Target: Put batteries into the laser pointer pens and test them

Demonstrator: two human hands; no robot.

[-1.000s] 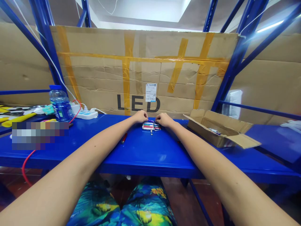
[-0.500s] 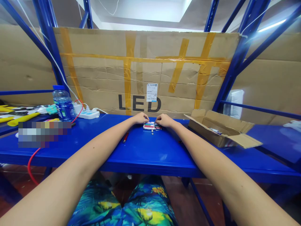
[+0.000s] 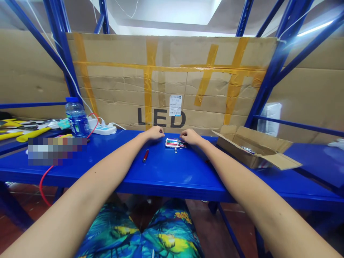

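Side by side on the blue table lies a row of slim pen-like sticks (image 3: 173, 143), in red, white, green and other colours with silvery parts. A small shiny metal piece (image 3: 176, 151) sticks out at the near side of the row. My left hand (image 3: 156, 133) rests left of the row, apart from it, fingers loosely bent and nothing visible in them. At the row's right end is my right hand (image 3: 190, 137), fingers curled in; its fingertips are partly hidden, and whether they touch the sticks is unclear. A single red pen-like stick (image 3: 145, 156) lies nearer me, beside my left forearm.
An open cardboard box (image 3: 242, 150) with a few silvery sticks inside stands on the right. On the left are a blue-capped bottle (image 3: 77, 120), a white power strip (image 3: 104, 128) and yellow-handled tools (image 3: 33, 134). A large cardboard sheet (image 3: 120, 89) marked LED closes off the back.
My left hand has drawn away to the left from the row of sticks. The right hand has stayed at the row's right end. The view has shifted slightly.
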